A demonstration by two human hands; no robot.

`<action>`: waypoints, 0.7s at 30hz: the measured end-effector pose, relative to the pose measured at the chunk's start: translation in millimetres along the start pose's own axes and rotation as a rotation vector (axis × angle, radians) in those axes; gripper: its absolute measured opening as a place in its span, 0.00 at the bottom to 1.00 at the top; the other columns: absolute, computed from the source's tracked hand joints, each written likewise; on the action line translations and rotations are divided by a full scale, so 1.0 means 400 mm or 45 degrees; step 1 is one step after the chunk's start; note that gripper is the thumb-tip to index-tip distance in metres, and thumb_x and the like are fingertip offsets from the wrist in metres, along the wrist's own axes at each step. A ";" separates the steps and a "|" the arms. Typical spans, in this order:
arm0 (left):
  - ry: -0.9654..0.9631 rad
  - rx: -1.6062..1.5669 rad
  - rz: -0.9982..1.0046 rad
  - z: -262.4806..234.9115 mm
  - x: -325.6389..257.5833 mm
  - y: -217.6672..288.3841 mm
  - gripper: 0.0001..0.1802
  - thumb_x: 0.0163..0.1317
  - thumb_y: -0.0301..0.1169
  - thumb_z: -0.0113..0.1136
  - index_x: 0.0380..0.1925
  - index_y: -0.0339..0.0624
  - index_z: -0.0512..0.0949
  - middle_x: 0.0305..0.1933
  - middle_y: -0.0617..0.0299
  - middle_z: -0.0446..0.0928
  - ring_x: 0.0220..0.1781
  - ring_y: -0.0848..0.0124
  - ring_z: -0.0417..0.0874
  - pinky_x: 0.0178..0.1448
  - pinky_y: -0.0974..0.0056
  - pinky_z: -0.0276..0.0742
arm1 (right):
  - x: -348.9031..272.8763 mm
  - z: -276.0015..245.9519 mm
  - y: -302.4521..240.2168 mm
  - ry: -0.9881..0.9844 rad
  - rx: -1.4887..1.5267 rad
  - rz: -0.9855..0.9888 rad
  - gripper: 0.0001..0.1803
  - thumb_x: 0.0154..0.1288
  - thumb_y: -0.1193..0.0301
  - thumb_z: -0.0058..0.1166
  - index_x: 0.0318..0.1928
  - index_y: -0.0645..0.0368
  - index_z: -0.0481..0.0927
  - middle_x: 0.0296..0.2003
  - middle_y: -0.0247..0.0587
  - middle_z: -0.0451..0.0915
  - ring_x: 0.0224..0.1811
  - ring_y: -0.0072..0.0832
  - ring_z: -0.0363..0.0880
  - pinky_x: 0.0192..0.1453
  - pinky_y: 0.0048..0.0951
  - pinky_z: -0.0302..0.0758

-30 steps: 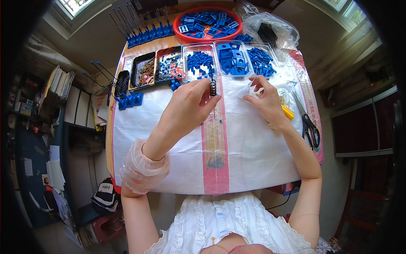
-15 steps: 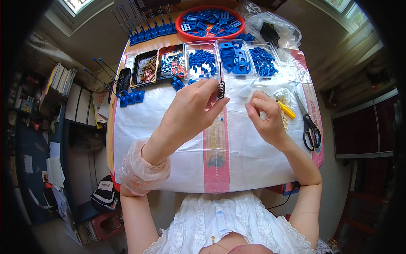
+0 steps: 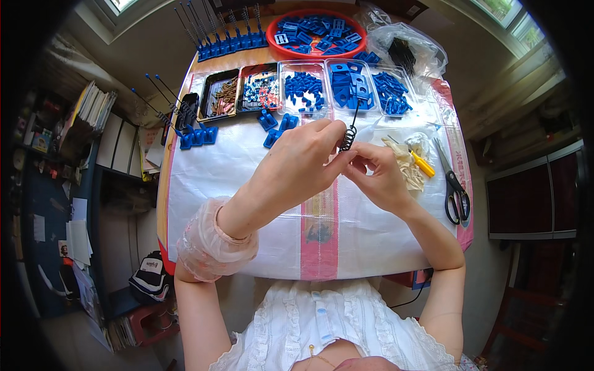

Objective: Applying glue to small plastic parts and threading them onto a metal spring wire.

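Observation:
A black coil spring (image 3: 348,138) with a thin dark rod through it is pinched between the thumb and fingers of my left hand (image 3: 296,159). The rod tilts up and away, over the tray of flat blue plates (image 3: 349,86). My right hand (image 3: 380,178) meets the left one at the spring's lower end. Its thumb and fingers are pinched together, and what lies between them is hidden. Left of my hands, several blue clip-like parts (image 3: 288,122) lie on the white sheet (image 3: 247,247).
Trays of screws (image 3: 224,98), small metal pieces (image 3: 260,89) and blue pegs (image 3: 303,89) line the back. Behind stand a red basin (image 3: 272,43) and a rack of spring rods (image 3: 232,44). At right lie a yellow-handled tool (image 3: 422,164) and black scissors (image 3: 456,195).
My left hand has moved right with the spring and rod, which now lean. My right hand has come left, from apart to touching the left hand at the spring's lower end.

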State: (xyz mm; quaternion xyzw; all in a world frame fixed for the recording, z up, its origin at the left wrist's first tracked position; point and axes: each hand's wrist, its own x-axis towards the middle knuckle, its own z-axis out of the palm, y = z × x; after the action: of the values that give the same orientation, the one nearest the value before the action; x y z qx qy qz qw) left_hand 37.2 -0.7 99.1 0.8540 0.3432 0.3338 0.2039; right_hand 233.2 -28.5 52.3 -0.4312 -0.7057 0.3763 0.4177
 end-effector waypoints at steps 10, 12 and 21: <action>0.049 -0.427 -0.306 0.026 -0.075 -0.040 0.11 0.64 0.27 0.70 0.43 0.35 0.81 0.33 0.53 0.81 0.34 0.60 0.86 0.37 0.61 0.80 | -0.006 -0.032 -0.011 0.095 -0.109 -0.060 0.04 0.63 0.78 0.68 0.37 0.66 0.86 0.25 0.35 0.81 0.24 0.17 0.70 0.30 0.23 0.68; -0.034 -0.098 -0.162 0.077 -0.134 -0.104 0.10 0.65 0.26 0.67 0.44 0.38 0.81 0.36 0.53 0.82 0.37 0.58 0.86 0.39 0.60 0.82 | 0.001 -0.042 -0.027 0.097 -0.103 -0.072 0.04 0.63 0.79 0.68 0.37 0.65 0.87 0.26 0.34 0.82 0.24 0.16 0.70 0.29 0.22 0.67; -0.237 0.386 -0.021 0.163 -0.145 -0.125 0.14 0.60 0.21 0.63 0.46 0.43 0.82 0.40 0.59 0.78 0.42 0.60 0.86 0.44 0.59 0.83 | -0.005 -0.069 -0.016 0.167 -0.048 -0.086 0.04 0.62 0.80 0.68 0.36 0.66 0.86 0.27 0.33 0.83 0.24 0.14 0.69 0.29 0.21 0.67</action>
State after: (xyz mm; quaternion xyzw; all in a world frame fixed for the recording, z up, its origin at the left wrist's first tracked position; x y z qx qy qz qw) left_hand 29.6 -16.4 0.0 0.8993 0.3761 0.1961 0.1064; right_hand 257.2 -27.7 67.5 -0.4387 -0.6979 0.3196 0.4672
